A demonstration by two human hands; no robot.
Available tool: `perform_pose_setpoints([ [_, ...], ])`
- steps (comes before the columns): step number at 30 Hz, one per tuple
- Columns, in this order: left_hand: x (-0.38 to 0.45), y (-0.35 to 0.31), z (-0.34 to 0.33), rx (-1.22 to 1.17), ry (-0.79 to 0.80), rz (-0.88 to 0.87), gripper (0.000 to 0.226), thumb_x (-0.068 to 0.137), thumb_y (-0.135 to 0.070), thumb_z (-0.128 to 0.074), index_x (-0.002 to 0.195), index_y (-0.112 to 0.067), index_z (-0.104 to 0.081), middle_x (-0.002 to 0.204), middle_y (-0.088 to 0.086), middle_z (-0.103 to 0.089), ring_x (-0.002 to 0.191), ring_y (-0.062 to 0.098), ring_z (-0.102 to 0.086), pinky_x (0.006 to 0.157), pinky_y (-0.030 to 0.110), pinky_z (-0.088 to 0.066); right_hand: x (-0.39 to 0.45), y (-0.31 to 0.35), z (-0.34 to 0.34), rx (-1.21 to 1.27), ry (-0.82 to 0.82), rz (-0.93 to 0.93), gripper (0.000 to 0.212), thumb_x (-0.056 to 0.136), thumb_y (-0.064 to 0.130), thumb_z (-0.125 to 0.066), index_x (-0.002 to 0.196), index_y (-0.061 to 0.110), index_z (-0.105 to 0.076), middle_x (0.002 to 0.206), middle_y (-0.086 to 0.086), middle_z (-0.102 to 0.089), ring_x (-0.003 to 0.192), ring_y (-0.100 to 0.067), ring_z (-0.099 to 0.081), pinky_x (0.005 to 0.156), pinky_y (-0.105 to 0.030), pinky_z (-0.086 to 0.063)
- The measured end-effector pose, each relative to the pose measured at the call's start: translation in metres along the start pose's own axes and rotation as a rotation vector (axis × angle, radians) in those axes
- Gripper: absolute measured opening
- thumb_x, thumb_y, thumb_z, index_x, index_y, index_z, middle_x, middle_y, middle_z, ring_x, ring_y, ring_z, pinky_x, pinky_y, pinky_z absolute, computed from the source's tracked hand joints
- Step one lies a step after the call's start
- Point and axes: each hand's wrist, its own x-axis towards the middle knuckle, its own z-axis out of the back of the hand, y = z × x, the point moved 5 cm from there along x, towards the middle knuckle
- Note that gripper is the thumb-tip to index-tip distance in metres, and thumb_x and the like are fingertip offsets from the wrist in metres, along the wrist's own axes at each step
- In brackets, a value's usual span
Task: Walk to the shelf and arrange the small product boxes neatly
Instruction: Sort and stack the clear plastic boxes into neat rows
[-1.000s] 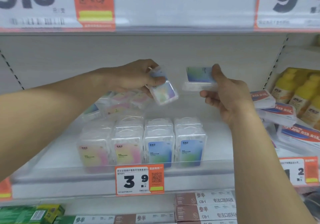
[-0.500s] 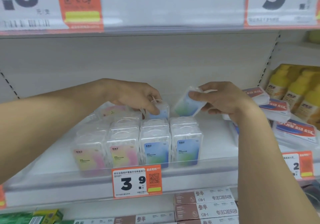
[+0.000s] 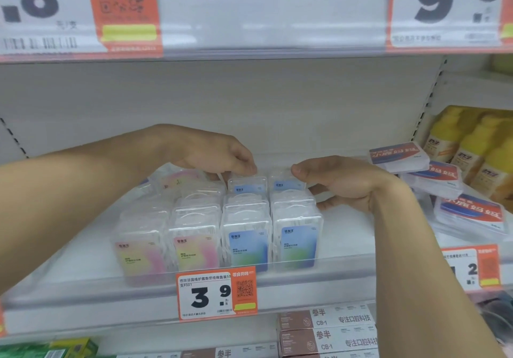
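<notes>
left hand (image 3: 219, 154): fingers curled down, pinching the top of a clear blue-label box (image 3: 247, 185) at the back of its row
right hand (image 3: 337, 181): thumb laid on top of the neighbouring blue-label box (image 3: 287, 182), fingers wrapped round its right side, so it's held too
held boxes: both are seen upright, side by side, just behind the front rows
product boxes (image 3: 219, 235): lined up in four columns on the shelf (image 3: 347, 235); pink-yellow labels are found in the two left columns, blue-green in the two right
loose boxes (image 3: 180, 178): a few pink-label ones are left lying tilted at the back left, under the left wrist
price tag (image 3: 216, 295): "3.9" is clipped to the shelf's front rail
right side: flat red-blue packs (image 3: 469, 216) are stacked beside yellow bottles (image 3: 472, 147)
</notes>
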Motion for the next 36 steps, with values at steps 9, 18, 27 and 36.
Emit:
perform_pose_setpoints([
  [9, -0.008, 0.001, -0.002, 0.029, 0.072, -0.002, 0.026, 0.094, -0.041, -0.055, 0.109, -0.024, -0.067, 0.101, -0.002, -0.060, 0.088, 0.011, -0.054, 0.088, 0.028, -0.046, -0.016, 0.005, -0.009, -0.013, 0.174, 0.048, 0.053, 0.071, 0.050, -0.067, 0.113, 0.017, -0.071, 0.112, -0.002, -0.075, 0.101, -0.020, -0.067, 0.073, -0.026, -0.055],
  [18, -0.013, 0.001, -0.007, 0.039, 0.074, -0.037, 0.024, 0.093, -0.042, -0.057, 0.105, -0.024, -0.067, 0.097, -0.006, -0.062, 0.089, 0.008, -0.057, 0.094, 0.029, -0.047, -0.017, 0.006, -0.011, 0.008, 0.214, 0.052, 0.035, 0.073, 0.043, -0.071, 0.098, 0.020, -0.073, 0.095, 0.001, -0.073, 0.088, -0.014, -0.066, 0.066, -0.027, -0.056],
  [27, -0.014, 0.009, -0.005, 0.071, 0.075, -0.018, 0.050, 0.080, -0.070, -0.054, 0.110, -0.032, -0.065, 0.111, -0.008, -0.066, 0.106, 0.011, -0.060, 0.098, 0.028, -0.046, -0.015, 0.003, -0.005, -0.056, 0.155, 0.050, 0.054, 0.074, 0.055, -0.076, 0.116, 0.021, -0.071, 0.115, -0.001, -0.074, 0.107, -0.023, -0.067, 0.085, -0.032, -0.055],
  [36, -0.034, 0.059, 0.039, -0.100, -0.399, 0.017, 0.028, 0.090, -0.048, -0.056, 0.101, -0.026, -0.069, 0.098, -0.009, -0.074, 0.093, 0.006, -0.068, 0.088, 0.029, -0.050, -0.023, 0.049, 0.023, -0.043, -0.501, 0.263, 0.014, 0.084, 0.032, -0.075, 0.092, 0.019, -0.074, 0.093, -0.002, -0.076, 0.093, -0.022, -0.073, 0.083, -0.038, -0.057],
])
